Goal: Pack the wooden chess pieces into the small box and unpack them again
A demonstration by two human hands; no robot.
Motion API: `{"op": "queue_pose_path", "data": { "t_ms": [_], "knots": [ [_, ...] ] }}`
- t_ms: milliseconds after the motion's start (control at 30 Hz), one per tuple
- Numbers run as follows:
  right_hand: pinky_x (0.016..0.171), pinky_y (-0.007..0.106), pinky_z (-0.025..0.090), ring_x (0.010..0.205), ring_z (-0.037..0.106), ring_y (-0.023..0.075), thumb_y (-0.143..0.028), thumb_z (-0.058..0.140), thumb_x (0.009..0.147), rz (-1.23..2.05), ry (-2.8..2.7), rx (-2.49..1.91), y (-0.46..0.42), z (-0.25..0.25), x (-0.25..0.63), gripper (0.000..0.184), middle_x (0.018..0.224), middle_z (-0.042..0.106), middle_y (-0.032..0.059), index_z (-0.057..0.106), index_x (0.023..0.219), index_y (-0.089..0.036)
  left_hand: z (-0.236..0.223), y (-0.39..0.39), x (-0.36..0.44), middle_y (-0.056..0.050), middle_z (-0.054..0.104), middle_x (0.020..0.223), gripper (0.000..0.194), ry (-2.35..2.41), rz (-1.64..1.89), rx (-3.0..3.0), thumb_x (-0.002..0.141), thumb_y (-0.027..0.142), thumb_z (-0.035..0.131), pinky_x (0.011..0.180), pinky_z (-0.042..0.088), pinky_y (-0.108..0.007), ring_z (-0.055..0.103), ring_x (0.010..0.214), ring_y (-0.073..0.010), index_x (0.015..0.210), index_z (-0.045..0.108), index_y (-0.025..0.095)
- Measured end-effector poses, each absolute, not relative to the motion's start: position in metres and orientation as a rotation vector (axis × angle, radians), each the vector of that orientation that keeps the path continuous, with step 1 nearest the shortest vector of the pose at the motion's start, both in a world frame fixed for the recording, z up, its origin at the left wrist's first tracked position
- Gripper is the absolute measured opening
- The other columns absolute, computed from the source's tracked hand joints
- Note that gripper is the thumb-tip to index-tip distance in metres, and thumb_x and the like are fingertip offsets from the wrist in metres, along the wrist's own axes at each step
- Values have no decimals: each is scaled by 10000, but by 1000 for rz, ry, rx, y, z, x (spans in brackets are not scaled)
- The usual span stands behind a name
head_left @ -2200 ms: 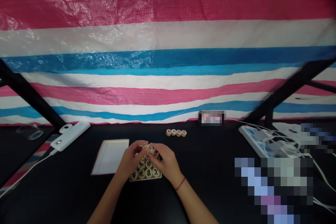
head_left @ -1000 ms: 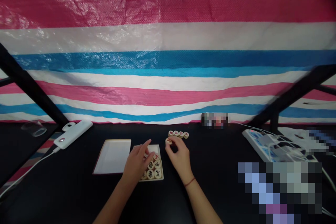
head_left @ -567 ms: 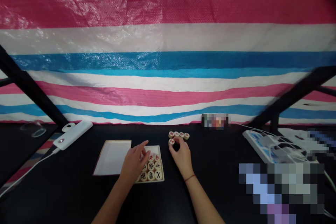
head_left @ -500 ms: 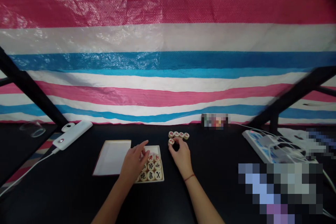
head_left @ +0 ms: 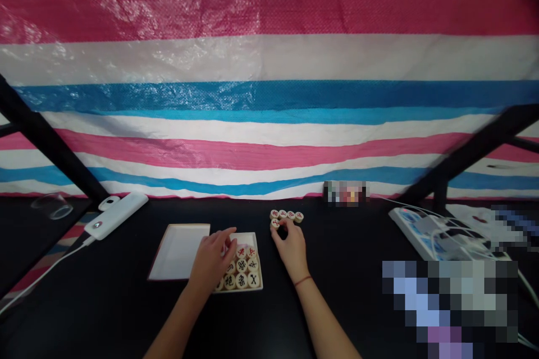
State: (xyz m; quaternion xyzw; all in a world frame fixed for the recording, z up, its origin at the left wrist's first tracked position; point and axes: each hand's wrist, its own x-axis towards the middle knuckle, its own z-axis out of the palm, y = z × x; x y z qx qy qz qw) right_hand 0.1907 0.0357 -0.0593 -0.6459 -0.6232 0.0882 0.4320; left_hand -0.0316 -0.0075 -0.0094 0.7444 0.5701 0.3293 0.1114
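With thumb and index finger, my right hand (head_left: pixel 293 248) pinches a round Chinese chess piece (head_left: pixel 275 224) marked in red. That piece sits just in front of a short row of similar red-marked pieces (head_left: pixel 291 215) on the black table. My left hand (head_left: pixel 213 253) hovers over the left side of a shallow white box (head_left: pixel 246 238), its index finger stretched out and thumb apart. Inside the box lie several pieces with black characters (head_left: pixel 241 280) and a few with red ones (head_left: pixel 241 252). The hand hides the box's left part.
Left of the box lies its open lid (head_left: pixel 181 251), pale inside. A white power bank (head_left: pixel 115 217) with a cable is at the back left, beside a clear glass (head_left: pixel 59 207). A power strip (head_left: pixel 410 230) with cables lies at the right. Striped sheeting (head_left: pixel 269 151) hangs behind the table.
My right hand has shifted the pinched piece slightly forward and right, closer to the row. My left hand has stayed nearly still over the box.
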Motion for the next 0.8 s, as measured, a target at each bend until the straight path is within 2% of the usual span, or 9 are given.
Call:
{"op": "queue_pose_path", "data": {
  "t_ms": [100,267,367,500,667,800],
  "knots": [
    [733,346,462,791,582,234,-398,530,831,227,-1553,-1604,36,-57,192,224,811,640,80,594,860,-186,-9,-6,-36,-18,689,745,295,1699,954,2198,896,306,451,735,436,-341,624,684,-180,1088,658,219],
    [846,409,458,896,591,252,-338,513,858,145,-1574,-1456,23,-39,182,231,946,669,116,634,956,-167,-4,-5,-46,-57,731,915,281,1751,810,2236,857,207,450,812,393,-386,634,841,-219,968,707,227],
    [785,330,480,837,626,202,-297,456,914,289,-1736,-1338,11,-28,168,251,912,691,78,667,1002,-195,-3,-7,-48,-53,728,896,250,1797,674,2292,855,235,479,829,364,-409,591,885,-240,865,729,240],
    [686,261,440,729,639,162,-307,423,951,388,-1940,-1344,3,-22,154,290,790,705,15,702,930,-231,-4,-10,-45,-56,717,874,269,1811,603,2360,869,280,501,832,326,-439,538,898,-255,717,718,236],
    [675,255,391,723,629,164,-335,390,971,457,-1944,-1389,4,-23,151,319,808,713,4,686,917,-230,0,-13,-43,-50,716,875,181,1749,654,2365,837,289,549,837,302,-441,537,911,-262,761,707,244],
    [684,269,401,721,626,172,-347,404,967,487,-1905,-1392,4,-25,151,313,803,710,9,687,907,-228,4,-14,-43,-20,722,834,140,1673,624,2318,837,308,549,867,300,-454,569,901,-258,801,675,255]
  ]
}}
